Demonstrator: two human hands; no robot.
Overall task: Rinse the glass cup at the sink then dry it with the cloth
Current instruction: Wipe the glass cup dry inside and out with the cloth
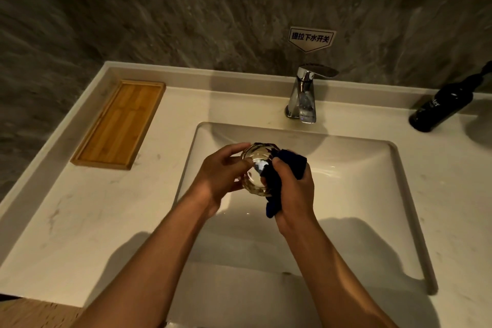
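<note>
A faceted clear glass cup (257, 168) is held over the white sink basin (354, 194), tilted so its mouth faces me. My left hand (221, 176) wraps its left side. My right hand (295, 192) clutches a dark blue cloth (288, 164) pressed against the cup's right side and rim; part of the cloth hangs down below the hand. The chrome tap (306, 96) stands behind the basin, and no water runs from it.
A wooden tray (119, 122) lies on the white counter to the left. A black bottle (442, 106) stands at the back right. A small sign (311, 38) is fixed on the grey stone wall above the tap.
</note>
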